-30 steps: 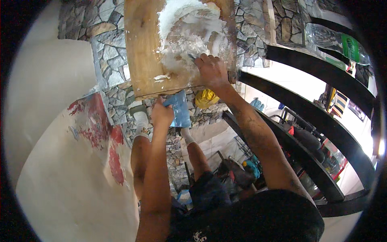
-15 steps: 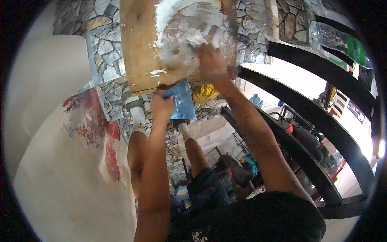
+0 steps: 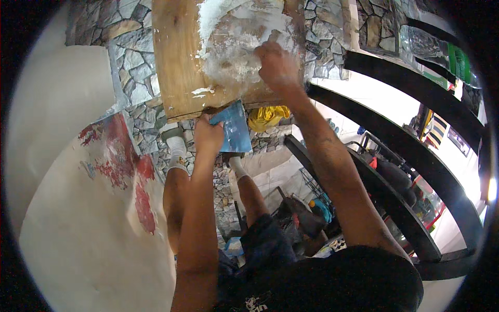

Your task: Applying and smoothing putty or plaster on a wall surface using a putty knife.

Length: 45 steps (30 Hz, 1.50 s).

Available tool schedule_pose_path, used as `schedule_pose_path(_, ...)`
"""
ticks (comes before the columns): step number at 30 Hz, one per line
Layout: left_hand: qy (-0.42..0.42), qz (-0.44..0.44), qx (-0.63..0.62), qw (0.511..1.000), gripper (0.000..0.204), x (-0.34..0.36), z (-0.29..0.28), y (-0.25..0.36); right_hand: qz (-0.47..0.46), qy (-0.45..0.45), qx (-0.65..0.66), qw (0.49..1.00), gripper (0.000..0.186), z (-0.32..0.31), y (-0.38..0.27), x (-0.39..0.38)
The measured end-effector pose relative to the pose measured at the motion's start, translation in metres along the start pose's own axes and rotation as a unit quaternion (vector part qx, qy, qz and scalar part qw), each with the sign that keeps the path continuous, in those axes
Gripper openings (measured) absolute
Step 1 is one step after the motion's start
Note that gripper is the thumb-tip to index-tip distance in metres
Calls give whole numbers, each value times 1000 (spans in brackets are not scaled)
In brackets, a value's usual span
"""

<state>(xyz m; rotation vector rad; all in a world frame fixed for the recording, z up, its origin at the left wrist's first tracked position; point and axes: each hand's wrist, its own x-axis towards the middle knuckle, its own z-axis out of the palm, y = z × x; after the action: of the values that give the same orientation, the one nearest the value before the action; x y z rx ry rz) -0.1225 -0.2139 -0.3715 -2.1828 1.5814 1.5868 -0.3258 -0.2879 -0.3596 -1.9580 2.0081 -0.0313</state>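
A wooden board [image 3: 179,62] lies ahead of me, with white powder and smeared paste [image 3: 234,62] over its middle and right part. My right hand [image 3: 280,66] is closed above the smeared area, slightly blurred; what its fingers hold is hidden. At the board's near edge, my left hand [image 3: 208,136] grips a flat, blue-grey rectangular plate [image 3: 235,130] with white specks on it. The plate tilts beside the board's edge, and my left thumb lies across its face.
A crumpled yellow bag [image 3: 267,118] sits under the board's near edge. Black railing bars [image 3: 374,125] curve along the right, with a clear plastic bottle [image 3: 426,47] beyond. On the left stands a pale wall [image 3: 88,208] with red patches. Stone-patterned steps [image 3: 138,67] surround my feet.
My right hand has shifted a little right and away from me over the board, and its fingers now point up the board. My left hand and the plate have barely moved.
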Motion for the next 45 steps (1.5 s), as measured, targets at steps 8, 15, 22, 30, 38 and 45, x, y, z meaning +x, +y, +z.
schedule_pose_path(8, 4, 35, 33, 999, 29, 1, 10, 1, -105, 130, 22, 986, 22, 7, 29, 7)
schedule_pose_path(15, -6, 25, 58, 998, 31, 7, 8, -19, -31, -36, 38, 998, 39, -9, 5, 10)
schedule_pose_path(22, -25, -5, -23, 999, 34, 6, 14, -13, -71, -17, -42, 996, 38, 5, 11, 2)
schedule_pose_path(30, -8, -5, -6, 1000, 34, -1, 11, 1, -66, -22, -167, 983, 38, -6, 11, 10)
schedule_pose_path(38, -2, 0, -17, 1000, 35, -3, 14, 1, -90, -14, -46, 995, 34, -19, 34, 23)
schedule_pose_path(45, 16, -3, -3, 1000, 36, 4, 16, -15, -125, -1, -57, 991, 29, -3, 19, 8)
